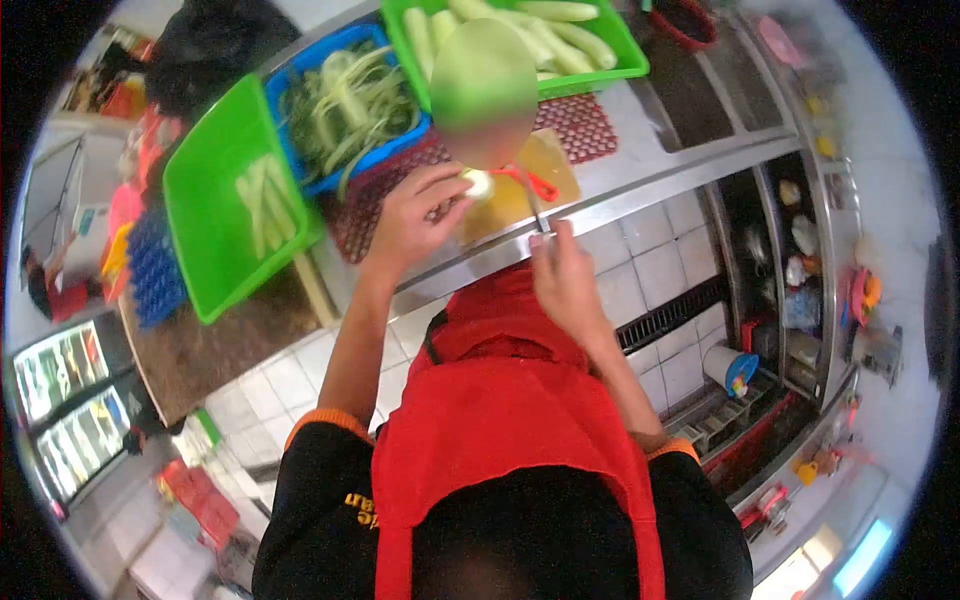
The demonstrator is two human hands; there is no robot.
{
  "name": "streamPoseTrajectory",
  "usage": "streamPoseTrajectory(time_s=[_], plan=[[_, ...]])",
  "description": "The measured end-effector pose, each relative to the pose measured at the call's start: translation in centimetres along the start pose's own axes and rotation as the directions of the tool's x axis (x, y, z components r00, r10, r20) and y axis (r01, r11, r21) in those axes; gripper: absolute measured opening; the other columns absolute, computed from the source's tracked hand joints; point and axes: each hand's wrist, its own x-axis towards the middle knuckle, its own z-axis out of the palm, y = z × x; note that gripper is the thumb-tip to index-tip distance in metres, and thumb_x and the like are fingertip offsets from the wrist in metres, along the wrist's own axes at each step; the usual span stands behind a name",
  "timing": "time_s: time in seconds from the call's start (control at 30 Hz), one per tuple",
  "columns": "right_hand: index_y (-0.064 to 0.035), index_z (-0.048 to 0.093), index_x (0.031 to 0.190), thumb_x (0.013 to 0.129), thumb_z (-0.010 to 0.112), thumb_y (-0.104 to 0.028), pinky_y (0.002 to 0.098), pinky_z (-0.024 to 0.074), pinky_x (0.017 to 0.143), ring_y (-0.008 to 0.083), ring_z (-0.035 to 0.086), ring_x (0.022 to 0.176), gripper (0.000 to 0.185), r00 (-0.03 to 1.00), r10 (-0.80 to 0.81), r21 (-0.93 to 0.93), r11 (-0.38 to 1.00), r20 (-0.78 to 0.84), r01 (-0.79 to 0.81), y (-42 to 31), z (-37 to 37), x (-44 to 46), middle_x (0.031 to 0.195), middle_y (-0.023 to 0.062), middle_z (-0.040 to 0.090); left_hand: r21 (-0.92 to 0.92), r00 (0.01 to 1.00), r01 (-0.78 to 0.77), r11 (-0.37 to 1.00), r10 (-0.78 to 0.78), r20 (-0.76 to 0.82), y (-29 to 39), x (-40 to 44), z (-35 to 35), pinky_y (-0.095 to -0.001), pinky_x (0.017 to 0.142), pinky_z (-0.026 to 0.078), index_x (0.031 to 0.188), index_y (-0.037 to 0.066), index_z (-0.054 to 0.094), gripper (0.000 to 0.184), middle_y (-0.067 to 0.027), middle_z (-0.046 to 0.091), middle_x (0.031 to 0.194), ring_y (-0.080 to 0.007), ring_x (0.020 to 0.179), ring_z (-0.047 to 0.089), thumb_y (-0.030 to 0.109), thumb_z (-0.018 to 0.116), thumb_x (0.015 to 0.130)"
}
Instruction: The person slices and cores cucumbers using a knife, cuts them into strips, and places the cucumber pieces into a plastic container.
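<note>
Here, left hand [418,215] pinches pale vegetable [479,184] near knife [534,205] gripped by right hand [567,278].

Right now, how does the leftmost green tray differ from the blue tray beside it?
The green tray holds a few pale, straight pieces; the blue tray holds tangled green strips. The green tray is larger and shows much bare bottom, while the blue tray's is mostly covered. Both are open-topped.

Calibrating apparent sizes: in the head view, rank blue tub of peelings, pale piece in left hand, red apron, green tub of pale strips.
1. Red apron
2. Green tub of pale strips
3. Blue tub of peelings
4. Pale piece in left hand
</note>
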Motion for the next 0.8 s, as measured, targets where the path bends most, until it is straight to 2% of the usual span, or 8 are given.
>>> streamPoseTrajectory(time_s=[0.13,0.3,0.4,0.47,0.53,0.6,0.67,0.8], plan=[[-0.0001,0.040,0.119,0.092,0.052,-0.014,0.0564,0.0462,0.064,0.0500,0.059,0.076,0.032,0.994,-0.090,0.038,0.995,-0.062,0.092,0.1,1.4,-0.6,0.080,0.0313,0.060,-0.011,1.000,0.017,1.000,-0.018,-0.002,0.9,-0.5,1.0,-0.0277,0.062,0.054,0.097,0.007,0.069,0.023,-0.0107,0.063,0.106,-0.0212,0.085,0.064,0.004,0.075,0.075],[0.0018,0.045,0.114,0.092,0.054,-0.015,0.0505,0.0473,0.065,0.0464,0.060,0.078,0.029,0.997,-0.049,0.075,0.996,-0.066,0.054,-0.1,1.0,-0.9,0.081,0.0289,0.061,0.050,0.996,0.066,0.997,-0.063,-0.057,1.2,-1.5,1.7,-0.0290,0.065,0.056,0.096,0.004,0.067,0.024,-0.0116,0.061,0.106,-0.0227,0.090,0.063,0.001,0.076,0.074],[0.0020,0.052,0.110,0.090,0.060,-0.017,0.0440,0.0470,0.060,0.0381,0.063,0.065,0.028,0.982,-0.063,0.112,0.990,-0.175,0.083,1.8,-0.4,0.8,0.069,0.0237,0.060,0.026,0.991,0.071,0.997,-0.068,-0.112,2.3,-1.3,1.7,-0.0300,0.069,0.057,0.096,0.004,0.067,0.023,-0.0124,0.061,0.106,-0.0239,0.093,0.063,0.001,0.075,0.075],[0.0009,0.062,0.099,0.086,0.065,-0.015,0.0360,0.0458,0.056,0.0194,0.059,0.059,0.021,0.924,-0.049,0.109,0.989,-0.380,0.098,3.6,-3.2,3.4,0.066,0.0120,0.062,0.027,0.989,0.104,0.994,-0.101,-0.112,3.0,-1.5,1.8,-0.0304,0.072,0.056,0.096,0.004,0.067,0.023,-0.0133,0.061,0.106,-0.0255,0.095,0.062,0.001,0.075,0.075],[-0.0012,0.067,0.091,0.083,0.068,-0.012,0.0286,0.0435,0.054,0.0080,0.052,0.060,0.014,0.903,0.068,0.280,0.958,-0.425,0.060,4.9,-8.1,7.4,0.071,0.0012,0.064,0.078,0.985,0.126,0.989,-0.116,-0.125,3.1,-1.5,2.1,-0.0312,0.074,0.056,0.095,0.004,0.067,0.024,-0.0139,0.061,0.107,-0.0268,0.095,0.062,0.000,0.076,0.073],[-0.0028,0.069,0.092,0.082,0.067,-0.011,0.0246,0.0423,0.056,0.0058,0.052,0.062,0.014,0.847,0.044,0.350,0.921,-0.530,0.171,8.2,-13.3,13.1,0.077,-0.0013,0.065,0.149,0.989,0.078,0.986,-0.058,-0.133,2.8,-1.7,2.5,-0.0313,0.072,0.055,0.097,0.004,0.065,0.026,-0.0145,0.061,0.107,-0.0285,0.094,0.062,-0.002,0.075,0.073],[-0.0036,0.071,0.089,0.081,0.068,-0.013,0.0272,0.0460,0.060,0.0083,0.057,0.065,0.013,0.734,-0.069,0.227,0.928,-0.676,0.295,8.2,-19.2,18.4,0.076,0.0022,0.067,0.064,0.965,0.181,0.981,-0.164,-0.203,2.7,-1.9,3.4,-0.0309,0.071,0.054,0.099,0.005,0.063,0.029,-0.0152,0.062,0.108,-0.0291,0.094,0.062,-0.003,0.074,0.073],[-0.0023,0.072,0.085,0.077,0.072,-0.021,0.0325,0.0498,0.066,0.0161,0.064,0.067,0.020,0.575,-0.115,-0.055,0.991,-0.810,0.121,7.2,-30.6,28.5,0.072,0.0088,0.069,0.143,0.951,0.209,0.967,-0.167,-0.261,2.2,-2.0,4.0,-0.0316,0.072,0.053,0.099,0.006,0.062,0.031,-0.0169,0.062,0.109,-0.0285,0.096,0.062,-0.004,0.073,0.072]])
